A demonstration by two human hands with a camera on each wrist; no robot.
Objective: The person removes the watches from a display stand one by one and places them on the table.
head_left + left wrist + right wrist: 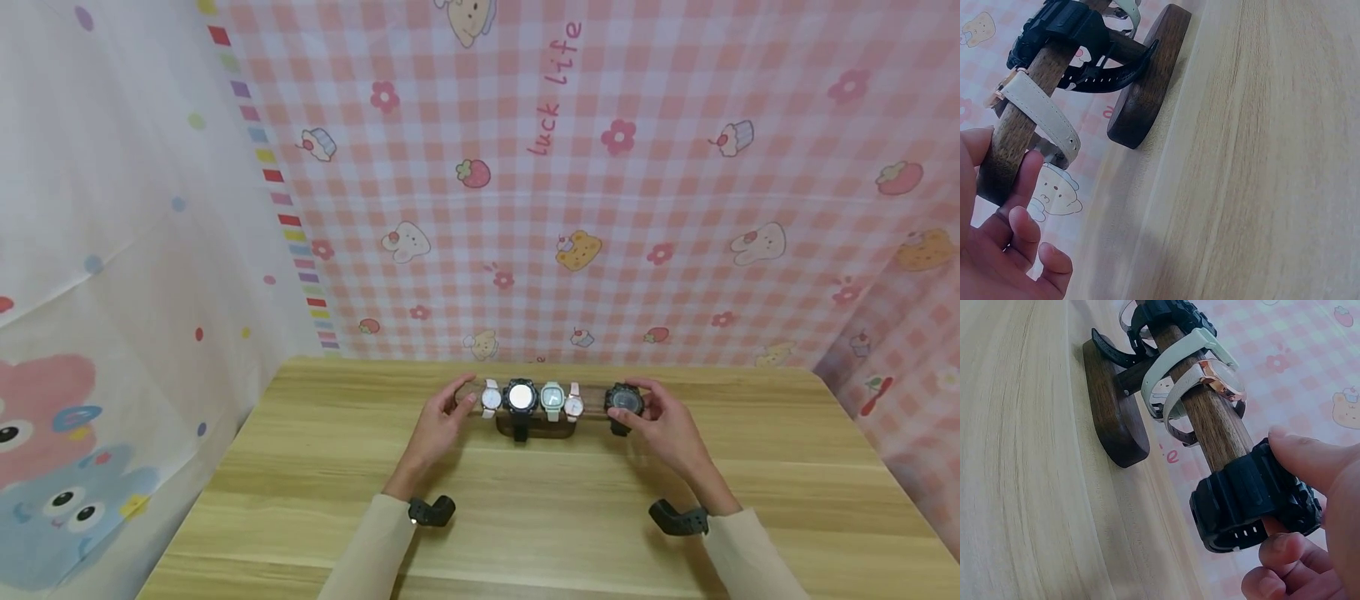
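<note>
A dark wooden watch stand (594, 402) stands on the table, its bar carrying several watches. My left hand (441, 415) pinches the bar's left end between thumb and fingers, beside a white-strapped watch (1044, 110). My right hand (669, 425) grips a chunky black watch (1238, 500) at the bar's right end, thumb on top and fingers underneath. Its band goes around the bar. Between the hands sit another black watch (521, 397) with a bright face, a mint-green watch (552, 397) and a rose-gold watch (1222, 379) with a pale strap.
The stand's thick base (1147, 87) rests on the wood-grain table (525, 517). A pink checked cloth (525, 208) hangs behind the table, and a white patterned cloth (150, 250) hangs at the left. Black wrist mounts (432, 511) sit at both cuffs.
</note>
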